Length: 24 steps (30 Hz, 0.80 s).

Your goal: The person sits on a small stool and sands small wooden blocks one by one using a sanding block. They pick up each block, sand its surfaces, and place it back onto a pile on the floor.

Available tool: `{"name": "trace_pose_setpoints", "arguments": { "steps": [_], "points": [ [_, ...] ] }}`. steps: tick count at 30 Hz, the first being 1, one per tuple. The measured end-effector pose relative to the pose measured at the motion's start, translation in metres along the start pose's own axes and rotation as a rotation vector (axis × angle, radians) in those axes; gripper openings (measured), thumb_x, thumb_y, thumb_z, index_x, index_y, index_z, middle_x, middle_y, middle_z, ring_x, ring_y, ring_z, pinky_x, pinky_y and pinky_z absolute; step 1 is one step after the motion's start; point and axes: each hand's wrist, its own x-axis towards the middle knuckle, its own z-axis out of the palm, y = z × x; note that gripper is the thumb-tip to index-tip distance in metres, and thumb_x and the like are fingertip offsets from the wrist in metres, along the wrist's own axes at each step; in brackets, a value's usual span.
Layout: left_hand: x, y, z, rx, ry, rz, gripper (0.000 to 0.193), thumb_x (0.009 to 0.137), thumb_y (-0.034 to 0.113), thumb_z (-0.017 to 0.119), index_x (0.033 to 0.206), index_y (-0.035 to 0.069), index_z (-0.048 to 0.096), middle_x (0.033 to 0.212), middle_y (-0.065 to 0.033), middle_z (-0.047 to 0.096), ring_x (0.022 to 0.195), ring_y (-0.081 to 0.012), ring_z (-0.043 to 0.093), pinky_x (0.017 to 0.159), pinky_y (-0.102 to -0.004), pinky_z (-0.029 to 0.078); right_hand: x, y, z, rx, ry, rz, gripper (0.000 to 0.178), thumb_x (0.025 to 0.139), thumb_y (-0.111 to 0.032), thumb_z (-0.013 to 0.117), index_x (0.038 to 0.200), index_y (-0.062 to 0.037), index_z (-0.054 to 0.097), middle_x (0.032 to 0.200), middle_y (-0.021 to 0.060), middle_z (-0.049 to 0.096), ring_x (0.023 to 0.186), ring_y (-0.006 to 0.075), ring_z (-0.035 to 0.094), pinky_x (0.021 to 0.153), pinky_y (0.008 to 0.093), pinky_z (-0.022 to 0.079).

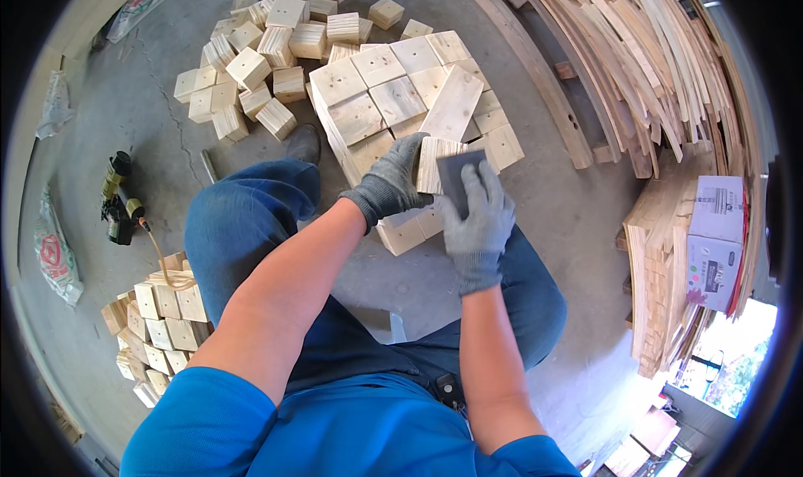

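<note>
Wooden block (430,166) sits snug in the left hand (393,176), right hand (480,219) grips a dark pad (452,175); I'd keep it flush, pressure light.

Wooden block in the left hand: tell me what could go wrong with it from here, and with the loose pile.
The right hand holds a dark flat pad at the wooden block, close to the gloved left hand; a slip might scrape that glove.

The loose pile of blocks is heaped unevenly near the person's shoe; a shift of the foot could perhaps knock some blocks loose.
</note>
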Motion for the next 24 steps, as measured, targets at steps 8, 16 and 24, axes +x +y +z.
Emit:
{"name": "trace_pose_setpoints", "arguments": {
  "steps": [8, 16, 24],
  "points": [
    [0.000, -0.022, 0.011, -0.092, 0.012, -0.009, 0.112, 0.067, 0.017, 0.103, 0.159, 0.007, 0.039, 0.149, -0.0126, 0.055, 0.139, -0.0243, 0.055, 0.120, -0.0375, 0.044, 0.116, 0.013, 0.024, -0.063, -0.143, 0.125, 0.062, 0.089, -0.039, 0.082, 0.146, -0.0196, 0.067, 0.160, 0.0053, 0.057, 0.125, 0.0405, 0.064, 0.104, 0.0522, 0.054],
    [-0.001, -0.002, 0.000, 0.062, 0.042, -0.011, 0.111, 0.067, 0.029, 0.103, 0.157, 0.009, 0.042, 0.146, -0.0146, 0.057, 0.136, -0.0288, 0.058, 0.117, -0.0395, 0.048, 0.011, -0.002, 0.000, 0.044, -0.071, 0.108, 0.066, 0.087, -0.030, 0.087, 0.148, -0.0116, 0.066, 0.157, 0.0160, 0.058, 0.138, 0.0422, 0.058, 0.116, 0.0527, 0.044],
    [-0.001, -0.005, 0.004, -0.115, 0.070, -0.010, 0.099, 0.066, 0.030, 0.097, 0.151, 0.014, 0.049, 0.143, -0.0193, 0.059, 0.137, -0.0391, 0.058, 0.118, -0.0428, 0.048, -0.027, -0.009, -0.011, 0.073, -0.009, 0.037, 0.067, 0.083, -0.027, 0.090, 0.145, -0.0123, 0.068, 0.156, 0.0155, 0.059, 0.134, 0.0419, 0.058, 0.112, 0.0550, 0.046]
  ]
}}
